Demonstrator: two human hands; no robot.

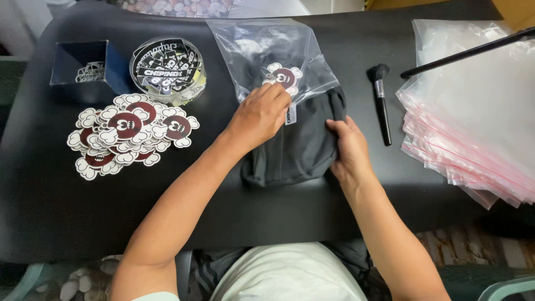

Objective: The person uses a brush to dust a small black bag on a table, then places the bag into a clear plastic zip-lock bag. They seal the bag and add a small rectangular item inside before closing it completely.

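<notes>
A folded dark cloth [301,147] lies in the middle of the frame on the black surface [50,206], half inside a clear bag [262,47]. The left hand [259,114] presses flat on the bag mouth, its grip closed on the plastic edge, likely to keep it open. The right hand [348,147] pinches the cloth's side. The cloth's long side runs from lower left up to upper right, pointing into the bag. Round stickers [125,134] sit at left.

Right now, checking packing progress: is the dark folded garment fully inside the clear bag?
Partly in. The dark garment's lower half sticks out of the clear bag, gripped by both hands.
</notes>
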